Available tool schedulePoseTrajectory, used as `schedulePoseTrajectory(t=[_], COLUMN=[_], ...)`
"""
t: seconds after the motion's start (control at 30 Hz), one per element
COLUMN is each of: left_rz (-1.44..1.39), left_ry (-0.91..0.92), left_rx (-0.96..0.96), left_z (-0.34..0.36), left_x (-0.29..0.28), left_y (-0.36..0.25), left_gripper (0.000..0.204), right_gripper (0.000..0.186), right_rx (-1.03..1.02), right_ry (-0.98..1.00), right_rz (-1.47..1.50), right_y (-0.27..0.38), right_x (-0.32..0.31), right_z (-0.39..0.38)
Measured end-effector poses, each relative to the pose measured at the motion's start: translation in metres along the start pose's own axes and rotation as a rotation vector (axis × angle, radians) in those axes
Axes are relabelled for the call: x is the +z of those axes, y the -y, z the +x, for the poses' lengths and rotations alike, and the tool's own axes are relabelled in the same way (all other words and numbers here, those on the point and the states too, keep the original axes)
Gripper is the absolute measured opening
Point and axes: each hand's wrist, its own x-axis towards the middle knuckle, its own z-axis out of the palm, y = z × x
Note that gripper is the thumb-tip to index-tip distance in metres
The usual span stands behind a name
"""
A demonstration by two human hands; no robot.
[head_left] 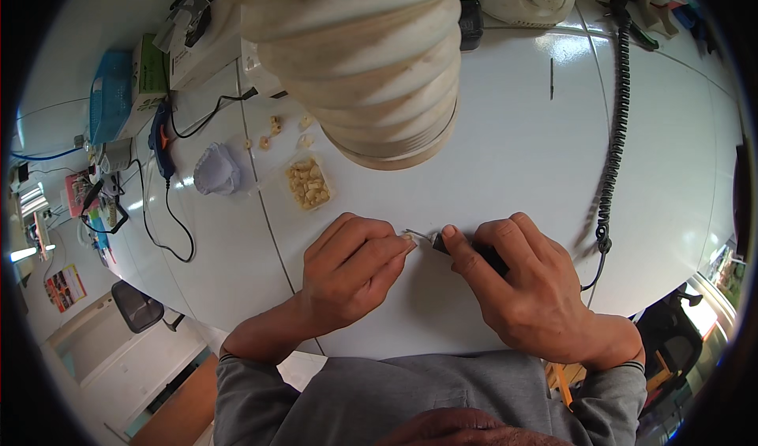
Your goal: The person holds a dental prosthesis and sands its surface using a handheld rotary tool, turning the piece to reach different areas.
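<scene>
My left hand [351,260] is closed in a pinch near the middle of the white table. A tiny pale piece that looks like a tooth [409,239] shows at its fingertips, mostly hidden by them. My right hand [525,284] wraps round a black rotary handpiece [491,258], thumb on top near its front end. The handpiece's thin metal bit [418,234] points left and reaches the small piece; whether they touch I cannot tell. Beyond my left hand stands a clear square box [331,189] holding several yellowish tooth-like pieces.
A wide ribbed hose [355,67] hangs over the table just beyond my hands. On the right runs a black coiled cable [620,114]. A whitish dental cast [216,169] and a blue-orange corded tool [162,142] lie left. A thin dark rod [552,79] lies far right.
</scene>
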Motion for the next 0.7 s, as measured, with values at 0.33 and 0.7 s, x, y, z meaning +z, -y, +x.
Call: schedulePoseTrajectory(t=[0.33, 0.7], left_rz=[0.002, 0.011], left_ry=[0.0, -0.01], left_rx=[-0.008, 0.01], left_z=[0.0, 0.002], left_x=[0.0002, 0.0007], left_y=[-0.0006, -0.0004], left_gripper=[0.033, 0.026], right_gripper=[0.049, 0.051], right_rx=[-0.007, 0.001], right_ry=[-0.018, -0.002], right_rz=[-0.002, -0.002], right_y=[-0.0007, -0.0004], right_x=[0.0016, 0.0005], right_z=[0.0004, 0.0])
